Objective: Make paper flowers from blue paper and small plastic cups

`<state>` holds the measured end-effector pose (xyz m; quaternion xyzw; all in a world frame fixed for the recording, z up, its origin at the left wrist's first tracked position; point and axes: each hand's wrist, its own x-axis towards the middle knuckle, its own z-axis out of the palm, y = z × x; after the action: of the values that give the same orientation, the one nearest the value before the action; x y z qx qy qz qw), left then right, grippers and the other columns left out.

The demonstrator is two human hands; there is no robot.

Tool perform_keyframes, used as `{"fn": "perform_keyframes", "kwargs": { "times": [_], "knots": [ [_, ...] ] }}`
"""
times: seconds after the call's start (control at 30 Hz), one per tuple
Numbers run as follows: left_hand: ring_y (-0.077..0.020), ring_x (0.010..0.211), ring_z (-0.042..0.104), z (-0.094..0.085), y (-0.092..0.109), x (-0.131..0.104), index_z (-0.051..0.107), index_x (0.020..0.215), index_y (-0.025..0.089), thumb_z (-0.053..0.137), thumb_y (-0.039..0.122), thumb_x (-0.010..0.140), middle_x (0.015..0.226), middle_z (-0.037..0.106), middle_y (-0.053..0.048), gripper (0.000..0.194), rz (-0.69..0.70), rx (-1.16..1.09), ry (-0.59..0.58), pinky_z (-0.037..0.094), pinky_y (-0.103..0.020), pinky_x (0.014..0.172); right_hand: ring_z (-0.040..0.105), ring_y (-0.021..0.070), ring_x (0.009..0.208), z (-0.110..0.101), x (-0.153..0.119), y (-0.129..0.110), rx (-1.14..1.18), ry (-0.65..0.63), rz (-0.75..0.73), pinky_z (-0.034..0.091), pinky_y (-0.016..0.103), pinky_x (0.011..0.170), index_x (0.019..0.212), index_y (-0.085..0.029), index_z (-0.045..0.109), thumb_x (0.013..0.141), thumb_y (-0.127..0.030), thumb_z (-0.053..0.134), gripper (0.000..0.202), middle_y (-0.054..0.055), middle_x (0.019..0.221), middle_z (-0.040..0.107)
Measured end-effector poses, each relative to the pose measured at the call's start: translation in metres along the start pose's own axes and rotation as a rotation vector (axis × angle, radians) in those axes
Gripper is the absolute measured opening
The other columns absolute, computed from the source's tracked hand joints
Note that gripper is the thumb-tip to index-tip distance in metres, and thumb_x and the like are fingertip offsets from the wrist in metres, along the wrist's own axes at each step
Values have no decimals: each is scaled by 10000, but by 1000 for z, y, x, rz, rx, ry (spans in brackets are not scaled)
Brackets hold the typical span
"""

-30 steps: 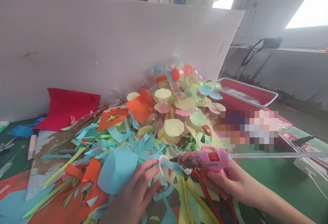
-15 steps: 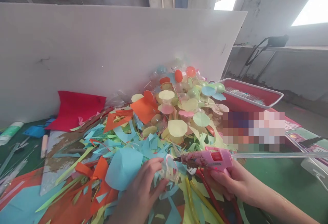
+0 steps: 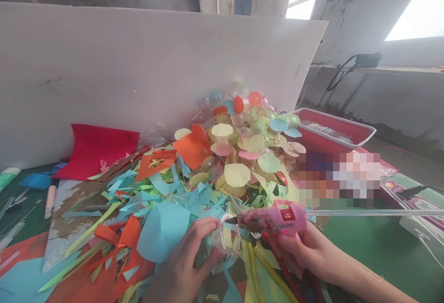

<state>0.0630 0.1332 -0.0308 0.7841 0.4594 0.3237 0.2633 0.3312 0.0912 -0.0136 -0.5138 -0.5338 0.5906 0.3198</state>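
One glue gun (image 3: 274, 219) in right hand (image 3: 307, 252); clear piece (image 3: 229, 242) in left hand (image 3: 190, 254).

Glue gun (image 3: 291, 217) pink, brown-smeared; nozzle (image 3: 231, 220) dark. Plastic cup (image 3: 226, 244) clear. Paper scraps (image 3: 199, 196) blue, orange, yellow, green. Sheet (image 3: 100, 152) red. Tray (image 3: 357, 132) red, rim (image 3: 366, 139) white. Table (image 3: 360, 240) green.

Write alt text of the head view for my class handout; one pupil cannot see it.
A right hand holds a pink glue gun, its nozzle at a small clear piece in the left hand, above heaped coloured paper scraps; a white board stands behind.
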Motion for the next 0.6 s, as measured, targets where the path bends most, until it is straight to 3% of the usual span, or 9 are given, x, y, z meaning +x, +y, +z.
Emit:
{"fn": "perform_keyframes", "kwargs": {
  "times": [0.17, 0.27, 0.6],
  "knots": [
    [-194, 1065, 672, -2, -1, 1, 597, 1120, 356, 593, 417, 882, 1194, 681, 9, 246, 5, 7, -33, 547, -296, 923, 385, 79, 430, 2, 3, 8, 14, 1, -30, 314, 207, 444, 776, -197, 469, 855, -721, 449, 531, -77, 481, 426],
    [-192, 1076, 669, -4, -2, 2, 598, 1130, 360, 602, 416, 877, 1212, 673, 14, 259, -19, 21, -62, 571, -263, 857, 386, 81, 430, 2, 3, 8, 26, 3, -37, 326, 210, 450, 812, -197, 470, 858, -708, 463, 513, -75, 483, 450],
    [-207, 1057, 668, -2, 2, 1, 614, 1114, 365, 582, 459, 880, 1218, 669, 7, 254, -63, -55, -52, 580, -303, 858, 399, 92, 440, 1, 4, 10, -6, 0, -28, 348, 222, 472, 703, -210, 430, 868, -706, 446, 522, -73, 453, 416]
  ]
}}
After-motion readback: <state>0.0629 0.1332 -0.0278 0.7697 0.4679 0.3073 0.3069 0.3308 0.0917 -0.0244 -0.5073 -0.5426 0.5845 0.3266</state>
